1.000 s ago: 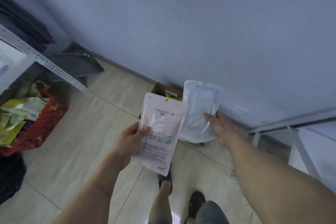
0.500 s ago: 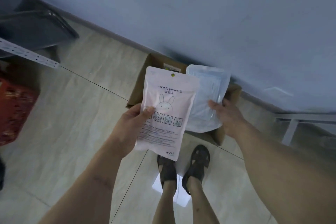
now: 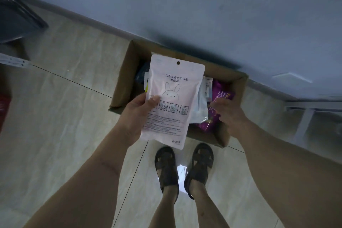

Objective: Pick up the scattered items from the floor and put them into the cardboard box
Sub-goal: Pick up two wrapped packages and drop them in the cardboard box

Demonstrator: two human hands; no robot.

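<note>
My left hand [image 3: 137,114] grips a pink pouch [image 3: 172,98] printed with a rabbit, thumb on its front, holding it upright over the near left part of the open cardboard box [image 3: 238,87]. A clear bluish packet [image 3: 200,106] stands inside the box, mostly hidden behind the pouch. Over the right side of the box hovers my right hand [image 3: 228,114], fingers loosely curled beside that packet with nothing seen between thumb and fingers. A purple bag [image 3: 221,96] and other items lie in the box.
The box stands against the blue wall [image 3: 203,5] on a tiled floor [image 3: 61,120]. My sandalled feet [image 3: 184,166] are just in front of it. A white metal frame [image 3: 307,114] is at the right, a dark tray [image 3: 16,22] and shelf rail at the far left.
The view has tilted down and closer onto the box. The clear packet has gone from my right hand down into the box. The pink pouch stays in my left hand.
</note>
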